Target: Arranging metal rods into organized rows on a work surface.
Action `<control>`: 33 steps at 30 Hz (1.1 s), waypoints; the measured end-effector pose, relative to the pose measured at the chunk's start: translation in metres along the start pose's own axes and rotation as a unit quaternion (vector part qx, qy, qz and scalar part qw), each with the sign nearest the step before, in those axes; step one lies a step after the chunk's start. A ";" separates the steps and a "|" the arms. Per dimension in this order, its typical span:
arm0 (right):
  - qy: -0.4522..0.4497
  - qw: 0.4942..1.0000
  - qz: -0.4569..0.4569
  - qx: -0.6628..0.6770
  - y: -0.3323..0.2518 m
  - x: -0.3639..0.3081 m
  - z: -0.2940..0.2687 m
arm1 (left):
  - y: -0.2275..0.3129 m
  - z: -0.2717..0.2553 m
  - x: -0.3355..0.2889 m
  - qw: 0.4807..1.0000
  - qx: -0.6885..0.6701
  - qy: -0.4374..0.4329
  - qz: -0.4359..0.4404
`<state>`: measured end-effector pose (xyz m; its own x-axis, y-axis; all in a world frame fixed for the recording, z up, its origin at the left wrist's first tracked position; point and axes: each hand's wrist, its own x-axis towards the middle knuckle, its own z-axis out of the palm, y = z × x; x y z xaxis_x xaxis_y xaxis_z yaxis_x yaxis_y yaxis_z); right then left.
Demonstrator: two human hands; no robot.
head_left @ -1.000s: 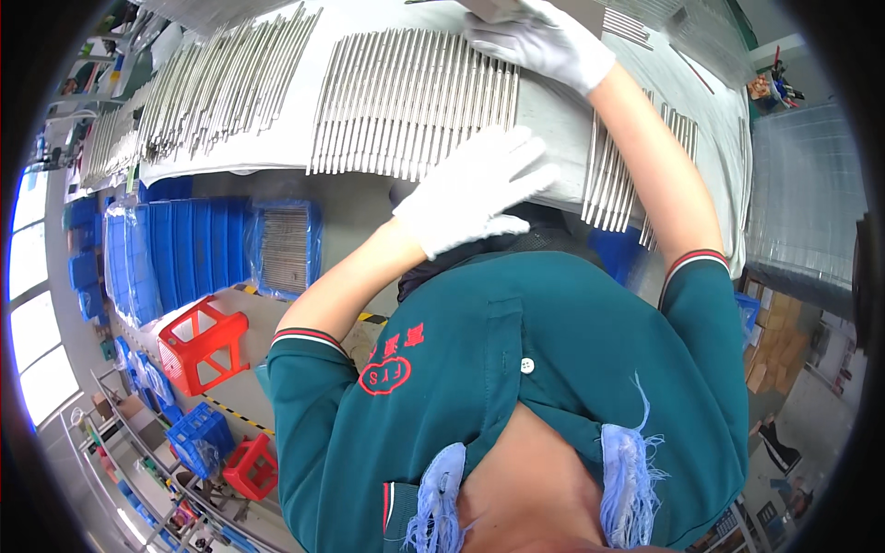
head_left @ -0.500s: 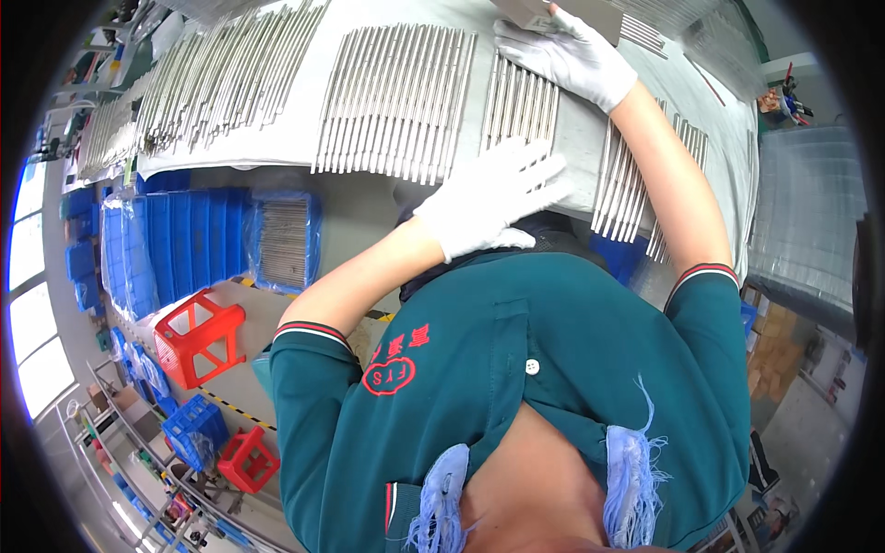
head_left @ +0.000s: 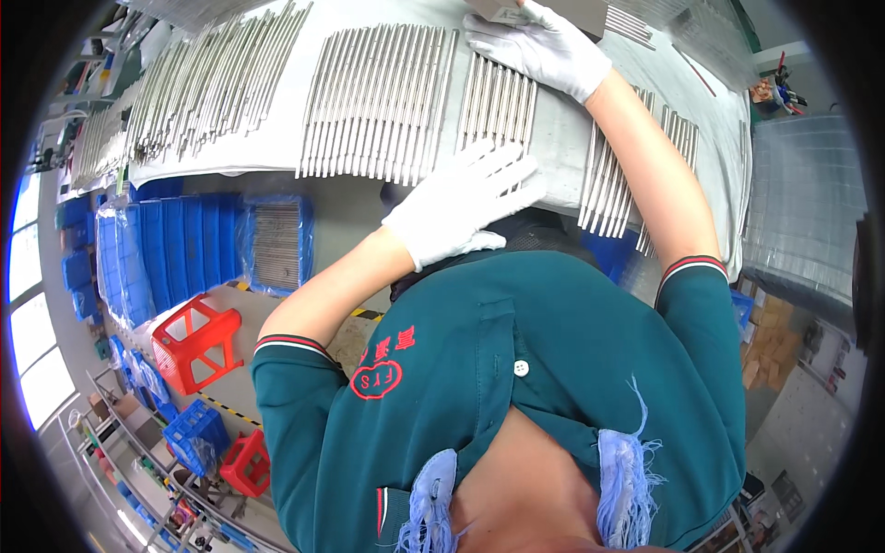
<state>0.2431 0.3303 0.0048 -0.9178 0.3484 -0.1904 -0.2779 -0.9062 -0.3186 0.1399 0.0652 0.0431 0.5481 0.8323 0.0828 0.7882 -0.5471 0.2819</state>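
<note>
My left hand (head_left: 461, 205), in a white glove, is open with its fingers spread at the near ends of a middle group of slim metal rods (head_left: 499, 100). Whether it presses on them is hard to see. At the far end of the same group, my right hand (head_left: 544, 53), also gloved, has its thumb and fingers about the edge of a grey-brown block (head_left: 579, 15). The top picture edge cuts the block off. Left of this group lies a wider row of rods (head_left: 376, 101); another group (head_left: 608, 175) lies partly under my right forearm.
More rods (head_left: 217, 83) lie at the table's left on a pale cloth (head_left: 240, 158). Below its edge are blue crates (head_left: 180, 241) and a plastic-wrapped crate of rods (head_left: 277, 241). Red stools (head_left: 195, 343) stand on the floor at left. Clear plastic-wrapped stacks (head_left: 800, 198) are at right.
The whole view has shifted, so the table and rods appear slightly farther left. My left hand has moved a little left against the rods; my right hand stays at the block.
</note>
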 end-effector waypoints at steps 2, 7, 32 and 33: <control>-0.026 1.000 -0.003 0.003 0.006 0.010 0.004 | -0.002 -0.004 -0.008 1.000 -0.010 -0.007 -0.017; -0.041 0.999 -0.004 -0.013 0.008 0.013 0.004 | -0.002 -0.002 -0.013 1.000 -0.008 0.006 -0.028; 0.009 0.993 0.043 0.109 0.070 0.092 0.071 | -0.037 -0.007 -0.068 0.975 0.061 0.100 -0.187; -0.001 0.993 0.039 0.108 0.071 0.093 0.071 | -0.037 -0.006 -0.069 0.977 0.061 0.090 -0.184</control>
<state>0.1176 0.2816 0.0305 -0.9396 0.2751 -0.2038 -0.2605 -0.9607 -0.0957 0.0710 0.0289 0.0323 0.1727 0.9705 0.1680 0.9560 -0.2062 0.2085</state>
